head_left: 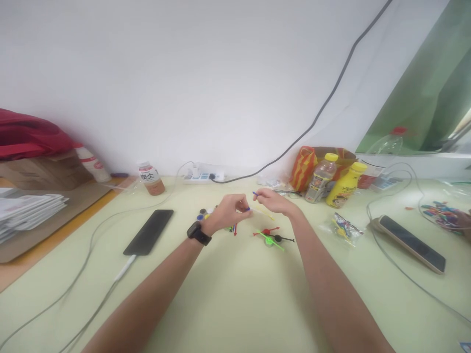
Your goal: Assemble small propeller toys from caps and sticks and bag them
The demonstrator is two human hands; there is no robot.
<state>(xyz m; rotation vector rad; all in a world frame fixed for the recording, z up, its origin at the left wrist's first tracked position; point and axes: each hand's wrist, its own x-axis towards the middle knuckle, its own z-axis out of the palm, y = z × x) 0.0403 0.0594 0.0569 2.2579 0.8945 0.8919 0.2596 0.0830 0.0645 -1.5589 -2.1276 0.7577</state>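
Observation:
My left hand (231,212), with a black watch on the wrist, is pinched on a small blue plastic piece (248,209). Close by on the right, my right hand (273,202) has its fingers closed on a blue arrow pointer (254,193), only its end showing. The two blue pieces are apart. Below the hands lie a red arrow spinner (266,232), a black one (278,238) and a green one (269,240). A yellow and white arrow (268,214) rests behind them. Small round caps (200,216) and more arrows (235,229) are partly hidden by my left hand.
A phone (149,232) on a cable and a drink bottle (151,179) are at left. Bottles (321,179) and a striped bag (303,168) stand at back right. A bag of parts (344,230), another phone (412,243) and a person's hand (464,220) near coloured pieces (439,214) are at right.

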